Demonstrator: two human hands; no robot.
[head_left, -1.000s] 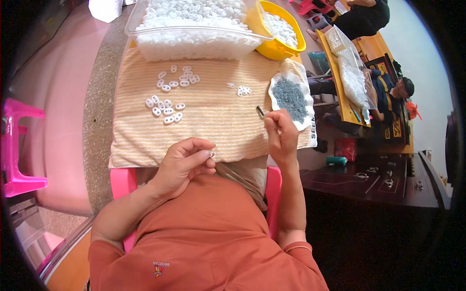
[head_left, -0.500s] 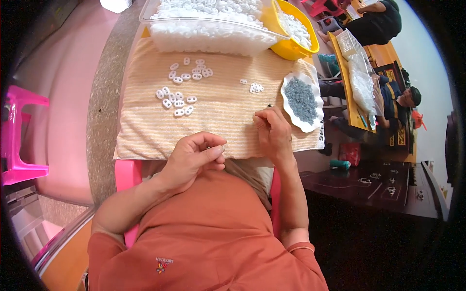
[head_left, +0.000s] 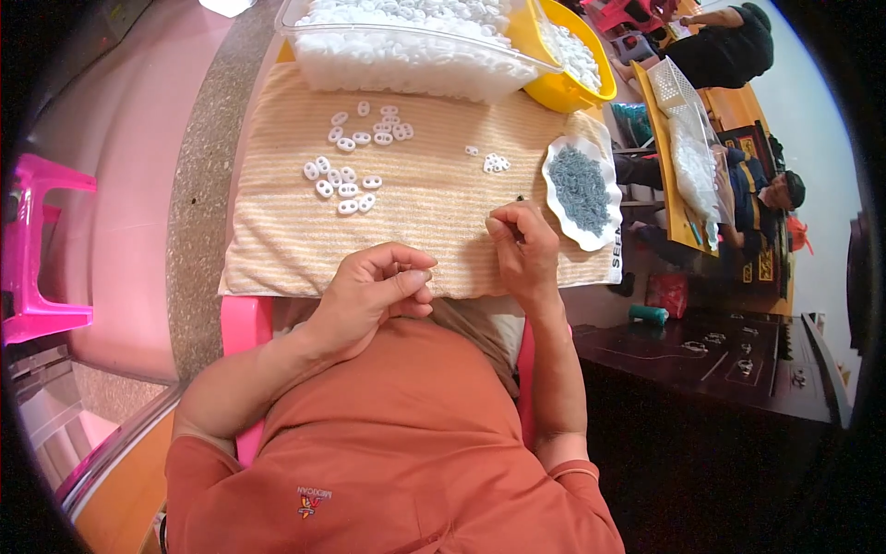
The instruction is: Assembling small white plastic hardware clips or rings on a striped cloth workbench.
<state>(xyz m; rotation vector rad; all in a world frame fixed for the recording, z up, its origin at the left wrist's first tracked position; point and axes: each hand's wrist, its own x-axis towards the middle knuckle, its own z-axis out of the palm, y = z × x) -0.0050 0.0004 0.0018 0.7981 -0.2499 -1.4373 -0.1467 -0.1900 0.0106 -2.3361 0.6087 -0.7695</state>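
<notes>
The person sits at a bench (head_left: 198, 185) with a speckled grey stone top, over which a striped beige towel (head_left: 434, 217) is spread. The left hand (head_left: 374, 294) hangs over the near edge of the towel, its fingers (head_left: 406, 277) curled in with the thumb pressed toward the fingertips, pinching closed; whatever small piece may sit between them is too small to make out. The right hand (head_left: 524, 254) rests on the towel just to the right, its fingers bunched around a thin dark tool (head_left: 520, 198) whose tip pokes out above the knuckles.

Small white oval rings (head_left: 343, 185) lie scattered on the towel well ahead of the left hand, in two loose groups, and a smaller cluster of white pieces (head_left: 496, 163) lies ahead of the right hand. Just beside the right hand, at the towel's right edge, a white scalloped dish (head_left: 598, 235) holds a heap of tiny grey parts (head_left: 580, 189).

At the far edge of the towel stands a clear plastic tub (head_left: 415, 65) heaped with white rings, and touching its right end a yellow bowl (head_left: 554, 88) holds more of them. A pink plastic stool (head_left: 37, 249) stands to the left on the floor. To the right, another person in dark clothes (head_left: 766, 198) sits at a separate orange table (head_left: 674, 198).
</notes>
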